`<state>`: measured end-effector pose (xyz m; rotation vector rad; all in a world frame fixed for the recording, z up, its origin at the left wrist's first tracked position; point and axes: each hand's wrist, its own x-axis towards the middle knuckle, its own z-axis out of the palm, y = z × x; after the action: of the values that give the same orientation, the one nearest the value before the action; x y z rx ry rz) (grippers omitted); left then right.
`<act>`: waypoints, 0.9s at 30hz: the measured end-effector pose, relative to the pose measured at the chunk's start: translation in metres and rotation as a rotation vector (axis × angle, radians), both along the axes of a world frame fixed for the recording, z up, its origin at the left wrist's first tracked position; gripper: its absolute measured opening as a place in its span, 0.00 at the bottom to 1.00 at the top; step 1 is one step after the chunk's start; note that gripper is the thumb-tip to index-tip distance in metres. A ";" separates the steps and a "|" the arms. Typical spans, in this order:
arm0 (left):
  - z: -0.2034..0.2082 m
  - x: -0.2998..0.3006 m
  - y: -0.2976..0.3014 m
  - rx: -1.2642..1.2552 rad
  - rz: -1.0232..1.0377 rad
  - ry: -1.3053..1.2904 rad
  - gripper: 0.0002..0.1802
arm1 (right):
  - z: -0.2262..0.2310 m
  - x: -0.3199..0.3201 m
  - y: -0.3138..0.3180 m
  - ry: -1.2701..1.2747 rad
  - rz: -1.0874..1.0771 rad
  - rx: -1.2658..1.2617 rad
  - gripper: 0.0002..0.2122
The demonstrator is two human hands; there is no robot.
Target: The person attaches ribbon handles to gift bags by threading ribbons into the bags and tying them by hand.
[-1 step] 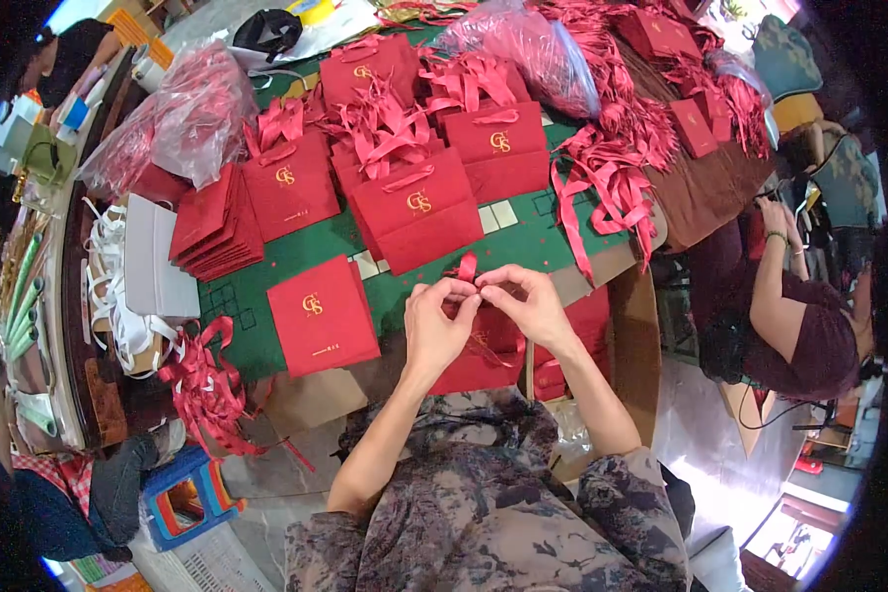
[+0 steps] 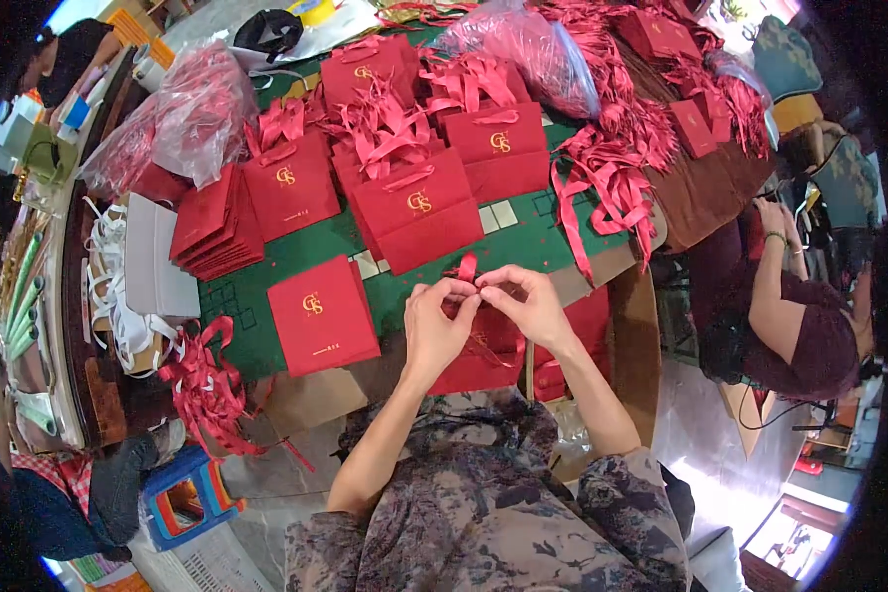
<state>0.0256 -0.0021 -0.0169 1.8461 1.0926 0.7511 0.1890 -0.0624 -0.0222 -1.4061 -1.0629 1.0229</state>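
Note:
In front of my body, my left hand (image 2: 438,321) and my right hand (image 2: 529,306) meet fingertip to fingertip. Both pinch a red ribbon (image 2: 468,264), whose loop rises above the fingers. Beneath them is a red paper bag (image 2: 479,370), partly covered by my hands; a strip of ribbon crosses it. Whether the pinched ribbon is tied to that bag is hidden. A flat red bag with a gold emblem (image 2: 323,318) lies left of my left hand. Beyond my hands stands a red bag with a ribbon handle (image 2: 419,212).
More red bags (image 2: 219,232) are stacked at the left on the green table top (image 2: 229,296). Red ribbons hang in a bundle (image 2: 207,385) at the near left edge and in a pile (image 2: 607,187) at the right. A cardboard box (image 2: 633,345) stands by my right forearm. Another person (image 2: 799,306) sits at the right.

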 end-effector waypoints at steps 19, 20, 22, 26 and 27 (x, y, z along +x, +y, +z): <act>-0.018 -0.044 -0.030 -0.259 -0.273 -0.125 0.32 | -0.025 0.076 0.039 -0.169 -0.269 0.000 0.08; -0.019 -0.044 -0.031 -0.267 -0.272 -0.155 0.31 | -0.029 0.075 0.043 -0.167 -0.274 -0.003 0.09; -0.020 -0.045 -0.034 -0.265 -0.262 -0.175 0.31 | -0.033 0.073 0.048 -0.166 -0.278 -0.003 0.09; -0.020 -0.047 -0.028 -0.278 -0.269 -0.163 0.31 | -0.032 0.070 0.052 -0.257 -0.281 -0.028 0.09; -0.020 -0.047 -0.029 -0.273 -0.265 -0.162 0.31 | -0.031 0.067 0.051 -0.270 -0.291 -0.026 0.08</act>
<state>-0.0218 -0.0315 -0.0365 1.6256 0.7846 0.5551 0.2561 -0.0111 -0.0536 -1.6969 -1.0004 0.6514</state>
